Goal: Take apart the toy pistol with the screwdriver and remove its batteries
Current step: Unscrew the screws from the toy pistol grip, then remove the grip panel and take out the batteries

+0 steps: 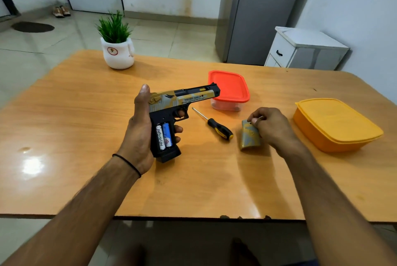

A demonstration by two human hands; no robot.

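- Left hand (139,132) wrapped round toy pistol (184,98), matte black plastic grip; two cylindrical batteries (163,136) exposed.
- Right hand (272,126) pinches curved camo cover (250,136); small item at fingertips unclear.

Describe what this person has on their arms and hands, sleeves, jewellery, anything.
Both forearms are bare, no sleeves in view. The left hand and right hand are ungloved. A thin black cord bracelet circles the left wrist; the right wrist has nothing on it.

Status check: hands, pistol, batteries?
Left hand grips toy pistol, compartment open, two batteries in place. Right hand pinches removed cover, resting on table. Screwdriver lies between, nothing blocking.
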